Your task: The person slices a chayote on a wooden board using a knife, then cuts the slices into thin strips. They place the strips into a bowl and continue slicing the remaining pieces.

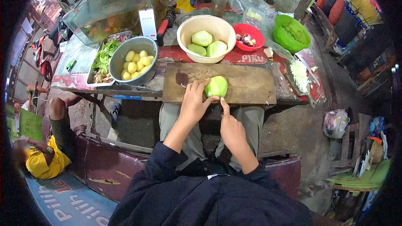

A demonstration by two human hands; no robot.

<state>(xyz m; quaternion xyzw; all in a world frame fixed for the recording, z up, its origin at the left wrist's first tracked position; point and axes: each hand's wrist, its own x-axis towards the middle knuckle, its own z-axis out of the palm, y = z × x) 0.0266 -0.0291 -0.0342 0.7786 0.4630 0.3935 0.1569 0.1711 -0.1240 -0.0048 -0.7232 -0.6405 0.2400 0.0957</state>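
Green vegetable (216, 87) on the wooden board (247, 81), right of the board's dark patch and close to its near edge. Left hand (195, 98) lies against its left side: fingers bent, tips at the upper left, thumb reaching across to the near side, vegetable held between them. Right hand (233, 130) just below; index finger extended, tip at the vegetable's near right edge. Other fingers curled in toward the palm; whether they close on a tool, cannot tell.

Left forearm slants up and to the right from a dark sleeve, back of hand uppermost. Right forearm slants up and to the left, wrist below the board's near edge. Both arms reach forward over the person's lap.

Board lies flat on the bench (161, 58), near edge side. Beyond it, a cream bowl (205, 21) with three more green vegetables inside. To the left, a grey pot (134, 42) of peeled, yellowish round pieces, beside a tray of leafy greens. Phone (147, 24) propped upright behind the pot. Right of the cream bowl, a red bowl (249, 28), then a green bowl (292, 32). Pale shreds (300, 75) to the right of the board.
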